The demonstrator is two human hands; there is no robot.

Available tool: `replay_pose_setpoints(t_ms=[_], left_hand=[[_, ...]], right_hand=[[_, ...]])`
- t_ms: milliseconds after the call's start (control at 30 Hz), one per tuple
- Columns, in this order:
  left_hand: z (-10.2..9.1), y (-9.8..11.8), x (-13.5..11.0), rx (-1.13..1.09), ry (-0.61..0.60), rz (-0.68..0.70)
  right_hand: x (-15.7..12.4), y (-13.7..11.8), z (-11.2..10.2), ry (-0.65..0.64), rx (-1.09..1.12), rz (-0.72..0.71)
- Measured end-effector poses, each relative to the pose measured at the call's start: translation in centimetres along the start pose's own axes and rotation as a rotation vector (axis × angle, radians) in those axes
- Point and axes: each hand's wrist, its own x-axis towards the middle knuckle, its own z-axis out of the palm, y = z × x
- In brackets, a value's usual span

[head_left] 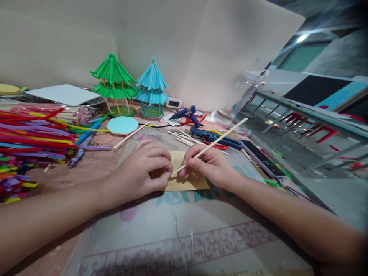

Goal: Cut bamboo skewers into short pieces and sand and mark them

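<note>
The pinkish table carries a printed sheet with a brown card on it. Coloured straws are piled at the left. Farther back lie loose wooden sticks, a glue gun, scissors and a phone.

- The left hand and the right hand sit side by side in the middle, both on a small card.
- The small card lies on a big sheet, and the big sheet lies on the counter.
- The right hand holds a stick that leans up and away to the right.
- A pile of straws lies far left on the counter.
- Two little huts stand behind the hands, near the back wall: the left hut beside the right hut.
- A flat piece lies before the left hut.
- Loose sticks lie just behind the right hand, with a glue gun behind them.
- A phone lies right of the right hand.
- A small clock, I think, sits just right of the right hut.
</note>
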Motion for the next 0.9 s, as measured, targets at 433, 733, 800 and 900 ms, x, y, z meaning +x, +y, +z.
replay_pose_setpoints(t_ms=[433, 733, 800, 900], left_hand=[[-2.9, 5.8, -0.3, -0.308, -0.125, 0.11], [-0.9, 0.2, -0.3, 0.049, -0.053, -0.087], [-0.1, -1.1, -0.5, 0.112, -0.143, -0.152], [0.7, -1.6, -0.9, 0.134, -0.284, -0.184]], right_hand=[[0.8, 0.7, -2.0, 0.098, 0.237, -0.017], [0.7, 0.8, -1.5, 0.164, 0.127, -0.052], [0.5, 0.7, -1.6, 0.199, -0.04, -0.096], [-0.2, 0.1, -1.2, 0.159, -0.444, -0.166]])
